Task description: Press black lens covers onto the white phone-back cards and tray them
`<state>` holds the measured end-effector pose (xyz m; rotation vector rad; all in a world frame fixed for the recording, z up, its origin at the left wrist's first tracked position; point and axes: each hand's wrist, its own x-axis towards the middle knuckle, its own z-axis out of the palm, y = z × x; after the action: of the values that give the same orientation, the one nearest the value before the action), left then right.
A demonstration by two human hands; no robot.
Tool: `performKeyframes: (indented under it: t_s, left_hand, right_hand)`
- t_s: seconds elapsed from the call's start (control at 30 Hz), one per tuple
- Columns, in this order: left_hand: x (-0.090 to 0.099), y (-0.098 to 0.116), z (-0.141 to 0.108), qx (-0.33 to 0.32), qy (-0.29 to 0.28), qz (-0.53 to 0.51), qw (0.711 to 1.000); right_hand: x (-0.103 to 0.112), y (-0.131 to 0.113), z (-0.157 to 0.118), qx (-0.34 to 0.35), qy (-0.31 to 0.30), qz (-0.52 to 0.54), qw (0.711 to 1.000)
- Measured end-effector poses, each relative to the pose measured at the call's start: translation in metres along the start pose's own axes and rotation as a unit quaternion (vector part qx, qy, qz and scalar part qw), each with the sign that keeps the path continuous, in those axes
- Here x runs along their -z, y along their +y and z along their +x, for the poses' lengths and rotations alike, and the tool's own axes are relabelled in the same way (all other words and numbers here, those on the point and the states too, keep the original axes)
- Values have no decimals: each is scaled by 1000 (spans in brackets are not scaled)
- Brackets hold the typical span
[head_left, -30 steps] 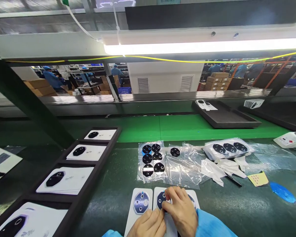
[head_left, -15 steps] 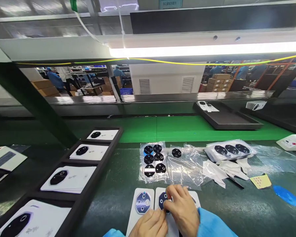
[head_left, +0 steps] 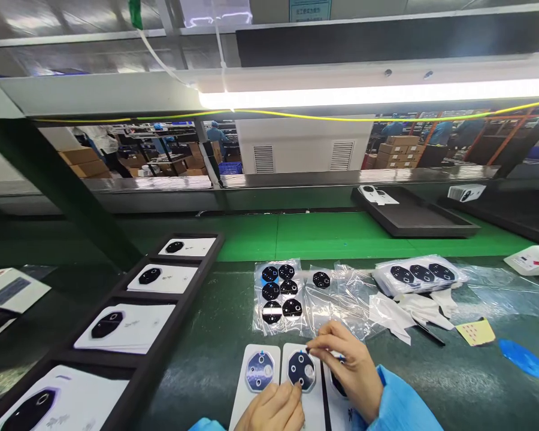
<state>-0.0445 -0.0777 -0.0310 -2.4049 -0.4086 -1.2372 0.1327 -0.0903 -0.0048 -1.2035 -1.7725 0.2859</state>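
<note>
Three white cards lie side by side at the bottom centre. The left card [head_left: 239, 396] has a shiny octagonal piece [head_left: 260, 371]; the middle card [head_left: 313, 409] carries a dark octagonal piece [head_left: 301, 369]. My left hand [head_left: 273, 408] rests at the lower edge of the middle piece, fingers pressed together, with any held item hidden. Above that piece's upper right, my right hand [head_left: 348, 365] pinches something small and dark that I cannot make out. It partly covers the right card [head_left: 338, 406] and its dark piece.
A black divided tray [head_left: 155, 341] of printed cards stands left. Ahead lie a clear sheet of black discs [head_left: 278, 299], a wrapped pack [head_left: 420, 274], white scraps [head_left: 393, 314], a yellow note [head_left: 475, 332] and a blue oval [head_left: 523, 357]. Black trays [head_left: 424, 230] sit behind.
My right hand has lifted and moved right, off the middle card's piece, uncovering it. My left hand has hardly moved. In the background, a person in white has shifted left.
</note>
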Motion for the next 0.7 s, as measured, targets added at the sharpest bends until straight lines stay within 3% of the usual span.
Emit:
performKeyframes:
  t_s: [0.13, 0.3, 0.4, 0.6, 0.7]
  left_hand:
    - [-3, -4, -4, 37, 36, -42, 998]
    - [8, -11, -12, 64, -89, -32, 993]
    - [12, -12, -13, 69, -97, -26, 992]
    - [11, -11, -16, 68, -103, -5, 992]
    - [12, -10, -14, 65, -104, 1, 992]
  right_hand:
    - [3, -1, 1, -47, 32, 104, 993]
    - [4, -3, -2, -21, 25, 121, 992]
    - [4, -4, -2, -17, 16, 124, 992]
    - [-2, -4, -10, -112, 21, 77, 990]
    - [-1, -6, -10, -72, 20, 47, 996]
